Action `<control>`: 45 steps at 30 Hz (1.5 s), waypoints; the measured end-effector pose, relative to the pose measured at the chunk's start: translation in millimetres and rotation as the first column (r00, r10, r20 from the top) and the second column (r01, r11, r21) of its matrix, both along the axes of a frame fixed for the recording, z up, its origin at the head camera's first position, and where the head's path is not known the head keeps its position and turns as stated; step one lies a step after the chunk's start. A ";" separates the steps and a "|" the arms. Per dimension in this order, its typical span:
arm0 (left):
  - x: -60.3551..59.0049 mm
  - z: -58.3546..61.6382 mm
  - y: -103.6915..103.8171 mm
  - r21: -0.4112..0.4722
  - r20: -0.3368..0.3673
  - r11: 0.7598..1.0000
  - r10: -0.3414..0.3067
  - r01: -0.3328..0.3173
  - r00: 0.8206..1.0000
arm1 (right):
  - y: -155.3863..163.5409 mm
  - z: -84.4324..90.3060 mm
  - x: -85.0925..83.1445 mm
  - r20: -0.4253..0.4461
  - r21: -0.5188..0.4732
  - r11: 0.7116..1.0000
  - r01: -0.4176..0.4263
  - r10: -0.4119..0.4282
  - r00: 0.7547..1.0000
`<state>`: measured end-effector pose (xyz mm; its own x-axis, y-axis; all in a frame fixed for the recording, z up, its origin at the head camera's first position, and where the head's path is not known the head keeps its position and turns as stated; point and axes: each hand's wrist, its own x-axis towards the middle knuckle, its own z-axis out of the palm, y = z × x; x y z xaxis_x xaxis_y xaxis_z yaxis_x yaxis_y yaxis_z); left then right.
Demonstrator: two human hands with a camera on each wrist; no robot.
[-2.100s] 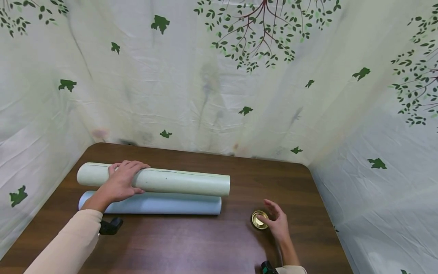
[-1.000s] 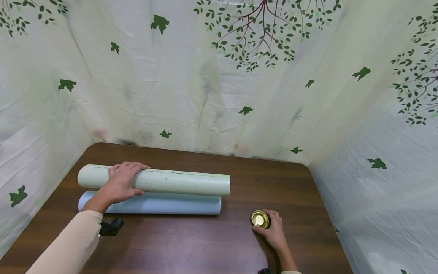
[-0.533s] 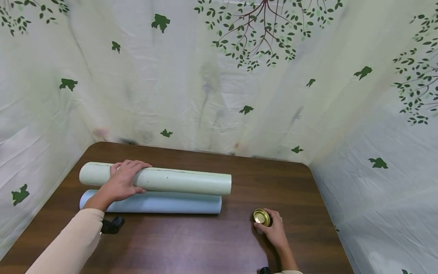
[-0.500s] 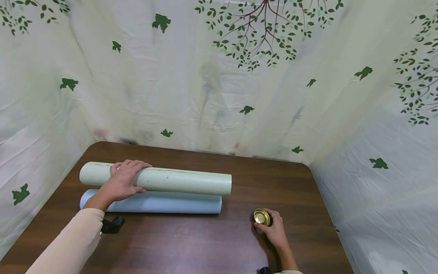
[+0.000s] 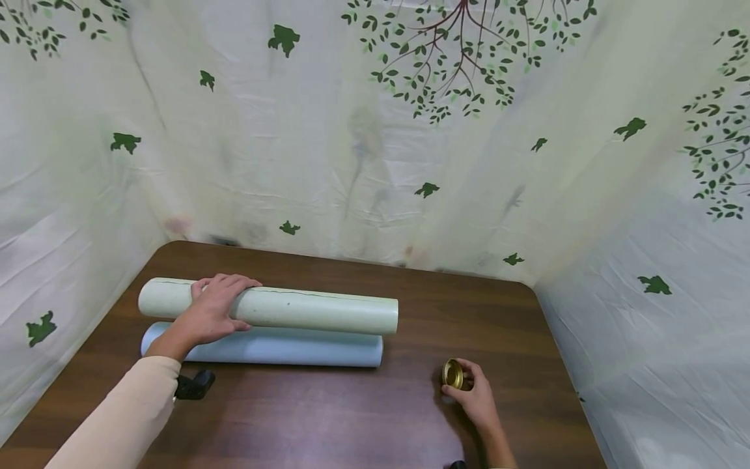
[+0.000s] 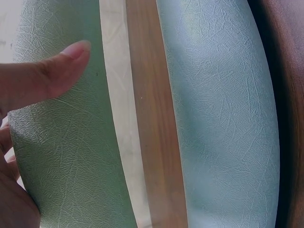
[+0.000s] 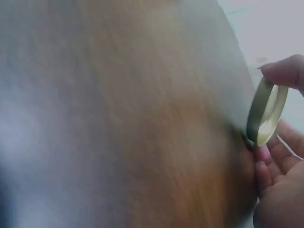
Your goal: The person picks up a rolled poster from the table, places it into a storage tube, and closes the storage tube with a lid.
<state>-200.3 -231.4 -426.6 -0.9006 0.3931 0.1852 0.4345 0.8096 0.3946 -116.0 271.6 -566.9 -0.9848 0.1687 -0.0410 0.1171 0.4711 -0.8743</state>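
Note:
My left hand (image 5: 213,311) grips a pale green roll of textured sheet (image 5: 322,311), thumb on its near side and fingers over the far side. In front of it lies a light blue roll (image 5: 281,346); table and white cloth show between the two rolls (image 6: 76,156) in the left wrist view. On the right, my right hand (image 5: 477,394) pinches a shiny gold ring-shaped thing (image 5: 452,374) between thumb and fingers. The right wrist view shows this ring (image 7: 267,111) on edge, darker outside and pale within.
A brown wooden table (image 5: 328,417) with rounded far corners carries the blue roll. White cloth walls (image 5: 328,130) with printed green leaves and branches stand behind and at both sides. A black wrist device (image 5: 195,384) sits on my left wrist.
My right hand has closed its fingers on the gold ring, then tilted it from facing up to facing left. My left hand keeps its grip on the green roll, nearly unmoved.

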 end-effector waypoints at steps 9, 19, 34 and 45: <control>-1.0 -0.9 1.6 -0.006 -0.006 1.000 -0.002 0.002 1.000 | 8.8 9.3 -4.4 -0.014 -0.088 0.994 -0.068 0.067 0.998; -1.2 1.0 3.8 -0.012 -0.003 1.000 -0.001 0.001 1.000 | 7.7 20.5 -14.9 0.023 -0.117 0.989 -0.085 0.088 0.996; -0.8 -3.7 2.8 -0.020 -0.007 1.000 -0.003 0.003 1.000 | -4.0 37.0 -27.6 -0.036 -0.206 0.967 -0.154 0.149 0.988; 1.3 -2.5 2.7 -0.014 -0.004 1.000 -0.003 0.003 1.000 | -15.6 52.7 -34.4 -0.043 -0.273 0.939 -0.209 0.205 0.978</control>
<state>-199.0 -228.7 -429.1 -0.8990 0.3980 0.1830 0.4380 0.8140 0.3815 -150.4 256.1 -514.2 -0.9975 -0.0551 -0.0434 0.0300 0.2250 -0.9739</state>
